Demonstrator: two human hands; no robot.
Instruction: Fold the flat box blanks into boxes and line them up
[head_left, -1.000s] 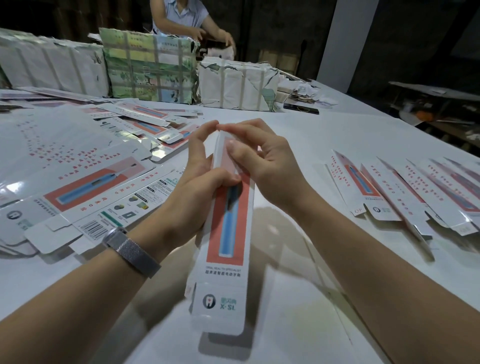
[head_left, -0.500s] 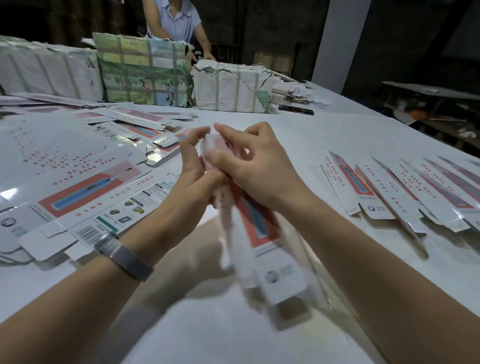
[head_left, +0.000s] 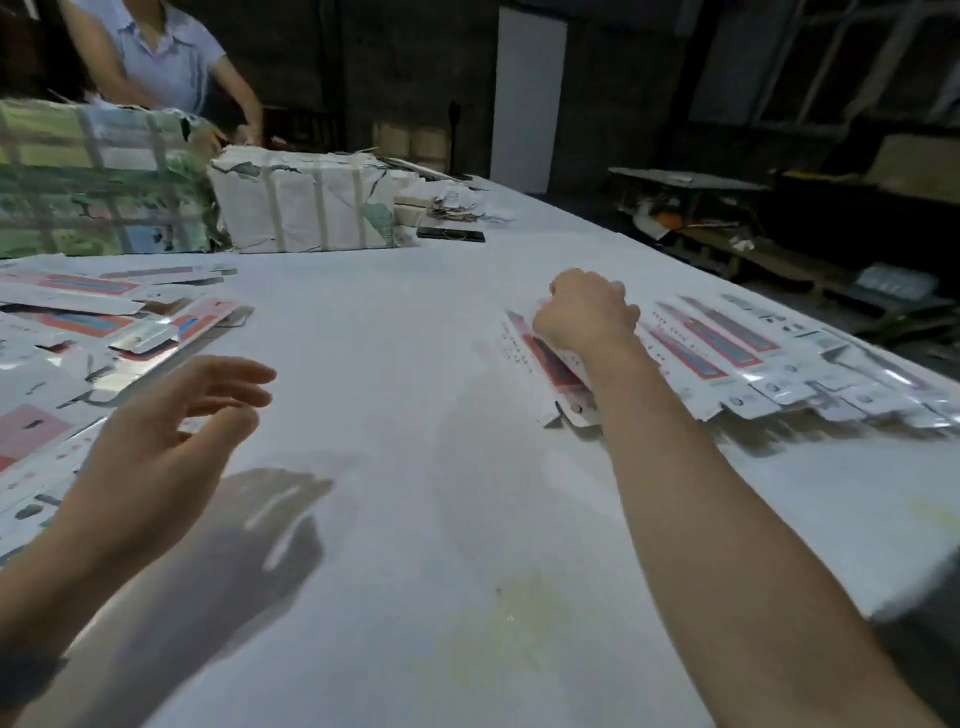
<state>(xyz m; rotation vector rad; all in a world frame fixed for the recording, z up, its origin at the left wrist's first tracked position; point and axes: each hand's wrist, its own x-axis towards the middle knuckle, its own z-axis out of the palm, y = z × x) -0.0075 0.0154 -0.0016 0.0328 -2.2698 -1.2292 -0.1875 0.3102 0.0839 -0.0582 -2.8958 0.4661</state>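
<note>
My right hand (head_left: 587, 312) reaches out to the right and is closed on a folded white-and-red box (head_left: 540, 358), which rests at the left end of a row of folded boxes (head_left: 727, 353) on the white table (head_left: 415, 467). My left hand (head_left: 171, 415) hovers over the table at the left, fingers spread and holding nothing. Flat box blanks (head_left: 78, 332) lie in a loose heap at the left, white with red panels. The picture is blurred by motion.
Strapped paper bundles (head_left: 306, 202) and a green-printed bundle (head_left: 98, 182) stand at the table's far side. A person in a light shirt (head_left: 156, 57) works behind them. A black phone (head_left: 451, 235) lies beside the bundles. Dark shelves with clutter (head_left: 779, 218) are at right.
Both hands held the box in front of me before. My right hand has carried it right to the row, and my left hand has let go and opened. The view turned right.
</note>
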